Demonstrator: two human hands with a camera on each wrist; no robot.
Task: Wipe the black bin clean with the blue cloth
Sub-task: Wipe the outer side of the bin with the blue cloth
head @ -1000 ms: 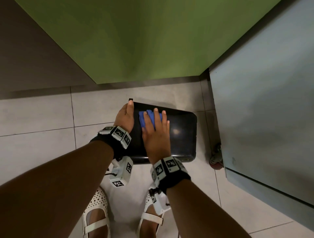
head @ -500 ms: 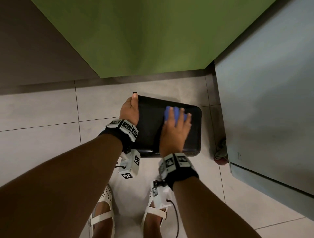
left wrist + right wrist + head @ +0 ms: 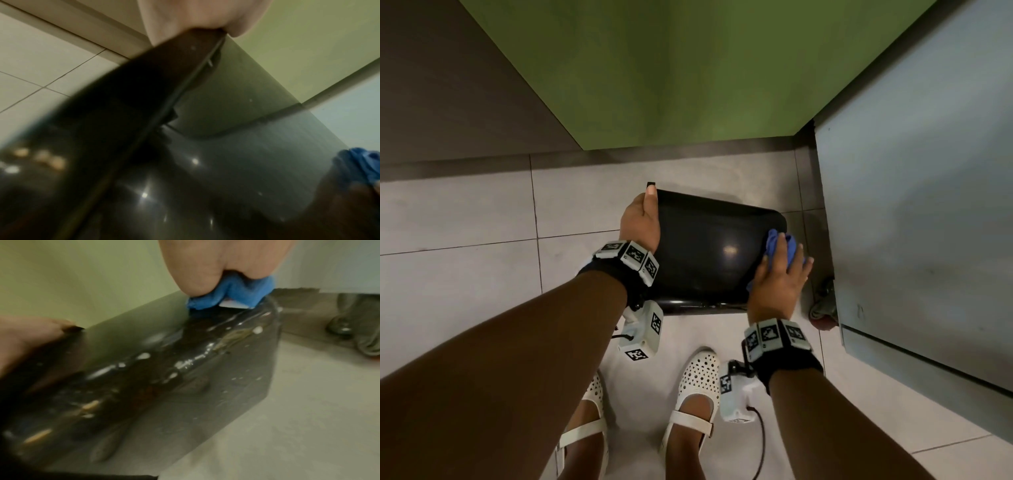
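The glossy black bin (image 3: 709, 253) stands on the tiled floor with its lid closed. My left hand (image 3: 642, 219) grips the lid's left edge, thumb along the top and fingers hidden down the side; the left wrist view shows the palm (image 3: 195, 19) wrapped over that edge. My right hand (image 3: 780, 277) holds the bunched blue cloth (image 3: 780, 245) against the lid's right edge. In the right wrist view the blue cloth (image 3: 236, 293) bulges out from under the fingers onto the black bin (image 3: 164, 378), whose front is speckled with pale spots.
A green wall (image 3: 688, 68) rises just behind the bin. A grey cabinet (image 3: 928, 205) on a caster (image 3: 823, 308) stands close on the right. My feet in white shoes (image 3: 697, 387) are in front of the bin. Bare tiles lie to the left.
My right hand has slid the blue cloth rightward across the lid, from near the left hand to the right edge. The left hand has kept its hold.
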